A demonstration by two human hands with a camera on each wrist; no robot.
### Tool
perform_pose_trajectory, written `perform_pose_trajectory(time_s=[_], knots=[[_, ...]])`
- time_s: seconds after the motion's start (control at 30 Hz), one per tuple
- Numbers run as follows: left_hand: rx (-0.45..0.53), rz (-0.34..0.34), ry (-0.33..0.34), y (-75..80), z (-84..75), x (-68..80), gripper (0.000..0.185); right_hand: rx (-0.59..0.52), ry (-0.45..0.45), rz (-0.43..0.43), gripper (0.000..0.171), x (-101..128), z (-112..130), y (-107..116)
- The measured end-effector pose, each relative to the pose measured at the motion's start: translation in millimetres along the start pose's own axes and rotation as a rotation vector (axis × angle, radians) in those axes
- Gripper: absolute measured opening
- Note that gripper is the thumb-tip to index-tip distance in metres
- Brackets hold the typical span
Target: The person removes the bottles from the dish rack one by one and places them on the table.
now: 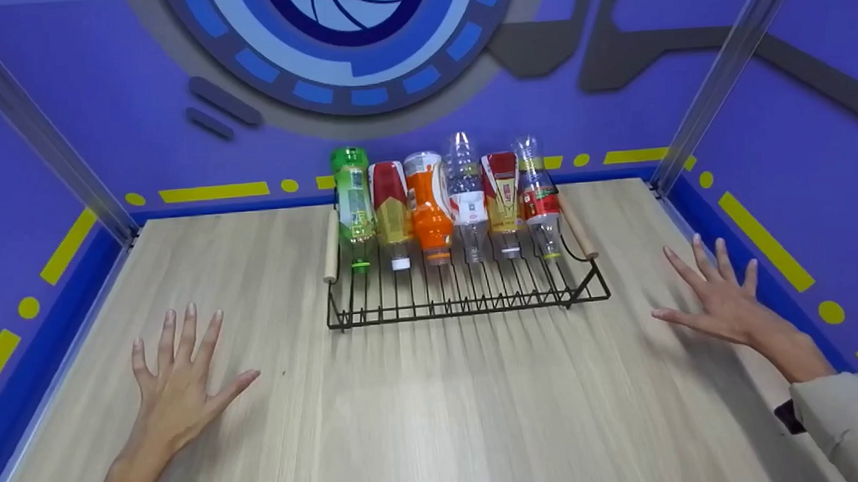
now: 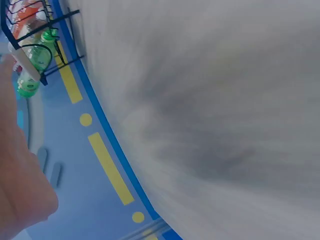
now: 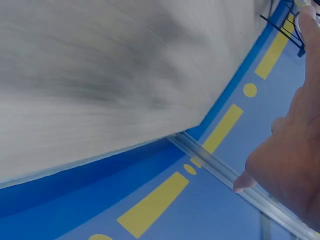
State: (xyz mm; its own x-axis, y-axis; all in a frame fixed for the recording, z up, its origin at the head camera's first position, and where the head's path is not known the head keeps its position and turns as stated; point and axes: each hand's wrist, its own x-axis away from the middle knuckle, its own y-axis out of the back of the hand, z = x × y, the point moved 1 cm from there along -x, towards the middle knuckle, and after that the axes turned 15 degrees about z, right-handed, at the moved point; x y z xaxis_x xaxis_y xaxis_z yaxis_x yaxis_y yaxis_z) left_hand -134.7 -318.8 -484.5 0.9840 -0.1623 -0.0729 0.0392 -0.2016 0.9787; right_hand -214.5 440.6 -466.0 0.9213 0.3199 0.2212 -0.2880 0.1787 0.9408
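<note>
left hand [image 1: 178,379] and right hand [image 1: 721,297] spread flat above table [image 1: 436,414], holding nothing. wire rack [image 1: 467,290] between and beyond them, untouched; six bottles [image 1: 427,205] already racked. judged: loading looks complete.

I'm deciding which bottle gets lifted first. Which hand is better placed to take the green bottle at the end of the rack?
Probably the left. The green bottle lies at the left end of the wire rack, on the left hand's side. The right hand hovers open beyond the rack's far end and would have to cross the other bottles.
</note>
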Motion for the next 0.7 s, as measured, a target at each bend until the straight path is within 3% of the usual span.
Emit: perform_pose_trajectory(time_s=[0.27,0.53,0.7], knots=[[0.068,-0.042,-0.021,6.8,-10.2,-9.6,0.095,0.033,-0.003,0.048,0.103,-3.7,9.7,15.1],[0.197,0.011,-0.036,8.5,-22.9,-14.4,0.088,0.018,0.043,0.061,0.098,-16.1,23.7,32.8],[0.276,0.011,-0.091,9.9,-31.1,-17.1,0.082,-0.061,0.06,0.083,0.099,-15.6,25.4,42.3]])
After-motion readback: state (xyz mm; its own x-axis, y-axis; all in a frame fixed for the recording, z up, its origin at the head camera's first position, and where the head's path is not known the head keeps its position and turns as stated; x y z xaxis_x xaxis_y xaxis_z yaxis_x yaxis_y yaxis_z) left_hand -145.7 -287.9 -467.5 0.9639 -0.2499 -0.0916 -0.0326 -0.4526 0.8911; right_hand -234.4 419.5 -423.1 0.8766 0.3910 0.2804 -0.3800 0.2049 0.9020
